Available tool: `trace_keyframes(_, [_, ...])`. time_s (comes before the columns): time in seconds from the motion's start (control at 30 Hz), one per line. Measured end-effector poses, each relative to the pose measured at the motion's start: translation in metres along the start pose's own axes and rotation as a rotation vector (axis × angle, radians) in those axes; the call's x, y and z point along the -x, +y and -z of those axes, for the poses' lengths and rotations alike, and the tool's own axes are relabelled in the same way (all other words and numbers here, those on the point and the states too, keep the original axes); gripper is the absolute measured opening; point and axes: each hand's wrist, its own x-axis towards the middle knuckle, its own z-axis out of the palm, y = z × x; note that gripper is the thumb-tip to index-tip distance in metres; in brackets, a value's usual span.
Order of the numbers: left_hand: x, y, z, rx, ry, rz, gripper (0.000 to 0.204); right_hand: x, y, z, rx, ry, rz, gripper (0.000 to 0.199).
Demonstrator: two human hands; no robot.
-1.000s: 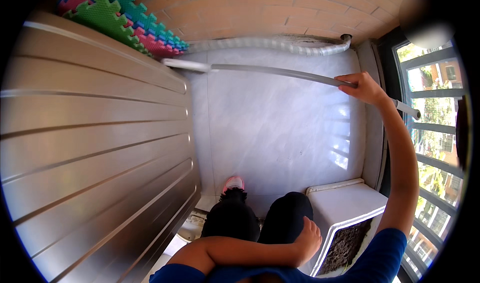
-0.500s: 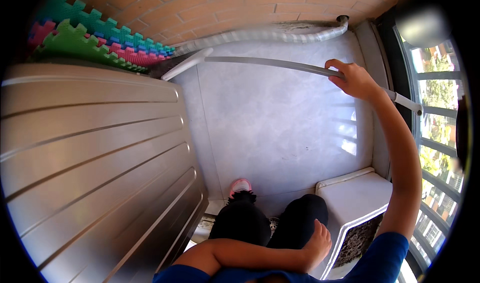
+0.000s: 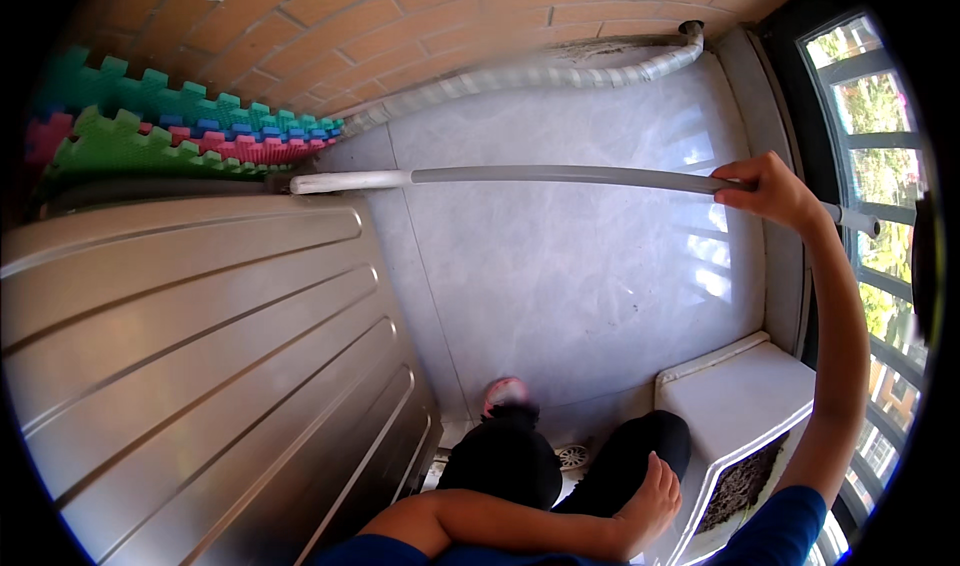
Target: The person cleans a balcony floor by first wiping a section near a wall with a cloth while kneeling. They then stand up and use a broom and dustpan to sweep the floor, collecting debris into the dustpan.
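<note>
My right hand is closed around the grey pole of a long broom, near its right end. The pole lies across the view from the railing side toward the left. Its white head reaches the gap between the foam mats and the ribbed metal panel; the head's far end is partly hidden there. My left arm crosses in front of my body. My left hand rests by my right leg with fingers stretched out, holding nothing.
A large ribbed metal panel fills the left. Along the brick wall runs a wrapped pale hose. A white planter with soil stands at the right, beside the barred window. A floor drain lies between my legs.
The broom's white head has swung from slanted to nearly in line with the pole, further left. My right hand has shifted right and nearer, still gripping the pole.
</note>
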Motion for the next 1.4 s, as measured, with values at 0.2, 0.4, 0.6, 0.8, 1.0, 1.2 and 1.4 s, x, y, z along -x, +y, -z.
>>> trace_keyframes(0.2, [0.007,-0.013,0.007,0.007,0.008,0.019,0.037,-0.036,-0.024,0.010,0.012,0.049,0.123,0.022])
trace_keyframes(0.4, [0.011,-0.020,0.004,0.019,0.038,0.045,0.037,-0.052,-0.030,0.030,0.064,0.053,0.119,0.020])
trace_keyframes(0.6, [0.011,-0.021,0.010,0.037,0.044,0.058,0.036,-0.047,-0.038,0.036,0.112,0.045,0.138,0.023])
trace_keyframes(0.8, [0.010,-0.022,0.014,0.030,0.047,0.045,0.036,-0.053,-0.047,0.055,0.147,0.053,0.035,0.024])
trace_keyframes(1.0, [0.008,-0.018,0.011,0.061,0.046,0.038,0.037,-0.067,-0.062,0.043,0.356,0.177,0.279,0.022])
trace_keyframes(1.2, [0.009,-0.019,0.013,0.032,0.033,0.043,0.038,-0.081,-0.050,0.025,0.571,0.447,0.452,0.021])
trace_keyframes(1.4, [0.014,-0.020,0.016,0.022,0.053,0.058,0.037,-0.080,-0.046,0.063,0.667,0.613,0.594,0.024])
